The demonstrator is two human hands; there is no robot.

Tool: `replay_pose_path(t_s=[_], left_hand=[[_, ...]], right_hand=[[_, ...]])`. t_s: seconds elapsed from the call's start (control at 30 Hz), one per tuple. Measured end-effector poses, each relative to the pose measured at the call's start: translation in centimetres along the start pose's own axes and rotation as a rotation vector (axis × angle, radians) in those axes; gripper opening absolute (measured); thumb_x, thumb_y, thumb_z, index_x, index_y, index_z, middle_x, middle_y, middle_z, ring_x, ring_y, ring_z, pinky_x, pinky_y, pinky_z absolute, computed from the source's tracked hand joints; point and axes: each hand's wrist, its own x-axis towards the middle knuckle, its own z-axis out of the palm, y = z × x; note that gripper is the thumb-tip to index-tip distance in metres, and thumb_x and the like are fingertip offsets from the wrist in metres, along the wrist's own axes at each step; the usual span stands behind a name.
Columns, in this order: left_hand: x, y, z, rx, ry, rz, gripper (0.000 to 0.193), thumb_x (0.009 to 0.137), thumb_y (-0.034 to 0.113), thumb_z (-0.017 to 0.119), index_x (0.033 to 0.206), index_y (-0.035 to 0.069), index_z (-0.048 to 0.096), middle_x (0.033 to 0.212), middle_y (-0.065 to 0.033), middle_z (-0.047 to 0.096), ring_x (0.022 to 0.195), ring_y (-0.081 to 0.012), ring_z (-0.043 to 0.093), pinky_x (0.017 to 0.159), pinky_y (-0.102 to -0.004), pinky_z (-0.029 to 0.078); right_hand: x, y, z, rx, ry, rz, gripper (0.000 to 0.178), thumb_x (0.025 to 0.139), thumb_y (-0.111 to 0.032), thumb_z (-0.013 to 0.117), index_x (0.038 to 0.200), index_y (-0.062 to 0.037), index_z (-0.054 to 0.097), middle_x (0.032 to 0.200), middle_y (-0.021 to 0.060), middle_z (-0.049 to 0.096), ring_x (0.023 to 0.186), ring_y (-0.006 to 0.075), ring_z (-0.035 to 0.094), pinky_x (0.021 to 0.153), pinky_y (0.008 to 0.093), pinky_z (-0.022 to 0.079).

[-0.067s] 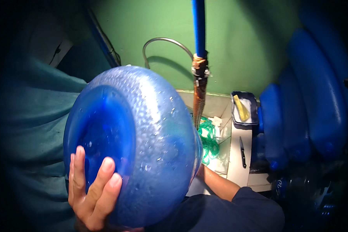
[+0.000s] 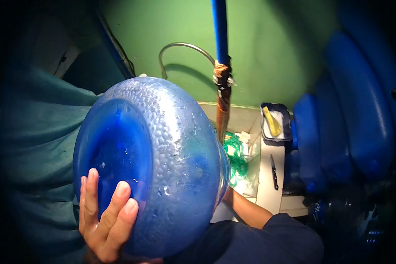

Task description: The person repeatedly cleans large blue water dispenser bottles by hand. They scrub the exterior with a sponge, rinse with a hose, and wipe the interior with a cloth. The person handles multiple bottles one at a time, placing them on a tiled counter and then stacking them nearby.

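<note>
A large translucent blue water jug [image 2: 185, 145] lies tilted across the middle, its recessed base facing left and toward me. Water drops dot its dimpled side. My left hand [image 2: 103, 220] supports the jug at the lower part of its base, with fingers curved up over the rim and somewhat apart. From the lower right my right forearm [image 2: 248, 210] reaches behind the jug's far end. The jug hides my right hand and its fingers, so their grip does not show.
Beyond the jug stands a blue pole [image 2: 220, 35] with a taped, rusty lower part. To the right are a dark tray [image 2: 275, 137] holding a yellow strip, a black-handled knife [image 2: 274, 172], green tangled strands [image 2: 236, 160] and stacked blue jugs [image 2: 361, 110]. A teal curtain [image 2: 39, 145] hangs left.
The pole, tray and knife appear slightly farther left in view. The jug has shifted very slightly, with my left hand still against its base.
</note>
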Motion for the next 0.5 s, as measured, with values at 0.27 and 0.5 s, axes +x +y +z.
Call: replay_pose_path(t_s=[0.27, 0.5], left_hand=[[-1.2, 0.7, 4.6, -0.078, 0.298, 0.08, 0.081, 0.075, 0.042, 0.078, 0.138, 0.0, 0.048, 0.136, -0.0276, 0.054, 0.134, -0.0535, 0.041, 0.113, -0.059, 0.031], [-6.2, -4.4, 7.3, -0.249, 0.326, -0.082, 0.084, 0.055, 0.026, 0.09, 0.124, -0.005, 0.056, 0.122, -0.0254, 0.058, 0.106, -0.0346, 0.06, 0.085, -0.0452, 0.052]], right_hand=[[-3.6, -1.1, -0.4, 0.257, -0.126, -0.158, 0.042, 0.095, -0.042, 0.061, 0.112, -0.0046, 0.069, 0.096, 0.0091, 0.072, 0.079, 0.0183, 0.067, 0.071, 0.0343, 0.054], [-5.6, -4.6, -0.1, 0.272, -0.264, -0.38, 0.041, 0.097, -0.041, 0.06, 0.115, -0.006, 0.069, 0.1, 0.0084, 0.072, 0.083, 0.0177, 0.068, 0.076, 0.0344, 0.056]])
